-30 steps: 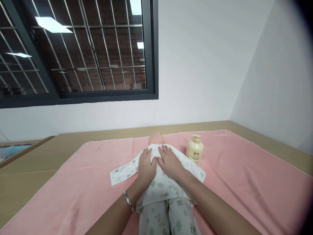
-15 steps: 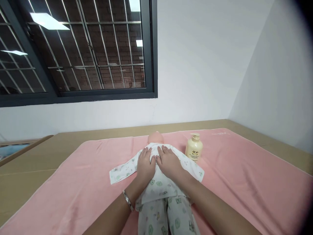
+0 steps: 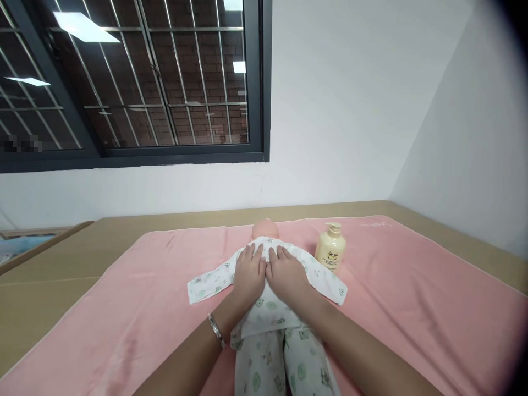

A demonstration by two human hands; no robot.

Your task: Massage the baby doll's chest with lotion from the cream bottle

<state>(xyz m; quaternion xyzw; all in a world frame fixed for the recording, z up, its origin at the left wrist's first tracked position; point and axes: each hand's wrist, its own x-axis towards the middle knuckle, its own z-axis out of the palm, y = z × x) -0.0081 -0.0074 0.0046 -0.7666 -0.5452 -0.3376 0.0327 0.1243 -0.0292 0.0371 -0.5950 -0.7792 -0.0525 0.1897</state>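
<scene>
Left hand (image 3: 248, 273): lying palm down, fingers spread flat and gripping nothing, pressing on the chest of the doll (image 3: 270, 297); a silver bracelet (image 3: 216, 330) is sitting on its wrist, just behind the hand toward the person. Right hand (image 3: 286, 272): likewise lying flat and open, clasping nothing, its thumb side touching the thumb side of the left hand, so that both palms are covering the middle of the doll's top (image 3: 264, 275). Doll: lying on its back directly under both hands, its bare head (image 3: 264, 228) showing just beyond the fingertips, its legs in printed trousers (image 3: 284, 366) running back between the two forearms toward the person. Top: white with small green and brown prints, one sleeve stretching out flat to the left of the left hand, the other reaching out to the right of the right hand. Pump bottle (image 3: 330, 253): cream-coloured, standing upright near the right hand, beyond and to the right of it, close to the far sleeve; whether it is touching the sleeve cannot be told. Pink towel (image 3: 412, 297): lying spread beneath the doll, hands and bottle. Tan surface (image 3: 61, 264): showing around the towel's edges. Barred window (image 3: 132, 82): sitting in the wall well beyond the fingertips.
</scene>
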